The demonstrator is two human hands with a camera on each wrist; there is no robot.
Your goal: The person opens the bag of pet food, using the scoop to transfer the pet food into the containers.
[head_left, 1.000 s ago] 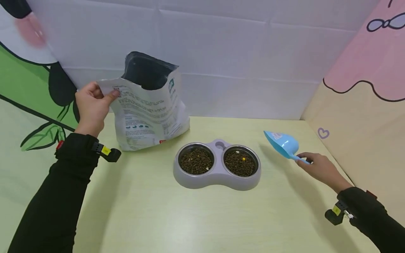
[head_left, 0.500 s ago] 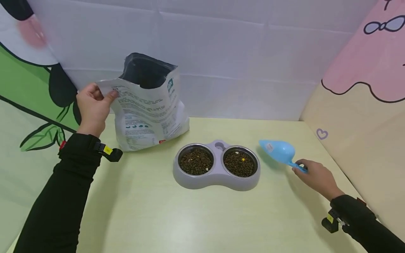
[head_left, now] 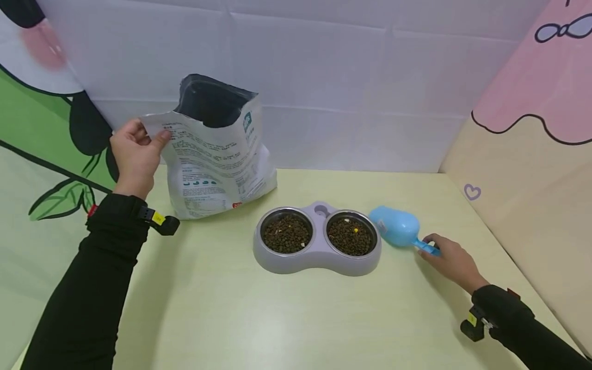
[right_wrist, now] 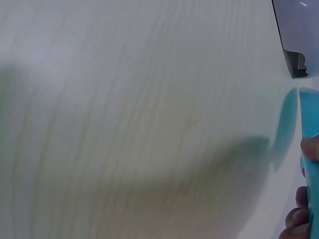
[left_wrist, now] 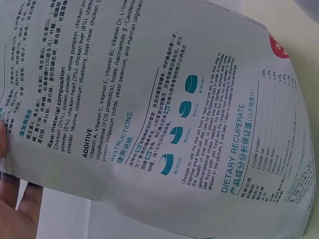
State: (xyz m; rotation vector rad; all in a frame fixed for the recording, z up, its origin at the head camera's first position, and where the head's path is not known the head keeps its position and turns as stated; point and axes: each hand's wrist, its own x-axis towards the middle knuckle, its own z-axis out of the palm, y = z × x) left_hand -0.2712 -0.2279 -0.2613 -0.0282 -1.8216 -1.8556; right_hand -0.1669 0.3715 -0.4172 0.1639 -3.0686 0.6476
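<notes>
My left hand (head_left: 136,156) pinches the upper left corner of a white pet food bag (head_left: 210,169), whose dark mouth gapes at the top. Printed text on the bag (left_wrist: 164,114) fills the left wrist view, with fingers at its left edge. On the right, my right hand (head_left: 453,262) grips the handle of a blue scoop (head_left: 398,226), its bowl turned face down beside the double pet bowl (head_left: 314,262). Brown kibble (head_left: 287,234) lies in both metal dishes. At the right wrist view's edge, part of the scoop (right_wrist: 310,112) shows with curled fingers around it.
The pale wooden table (head_left: 259,318) meets a white cloth backdrop (head_left: 333,103) behind the bag. Printed cloth panels (head_left: 532,180) stand at the right and left sides.
The right hand has moved left and slightly down with the scoop, which turned from tilted to face down near the right dish. The left hand and bag have stayed nearly still.
</notes>
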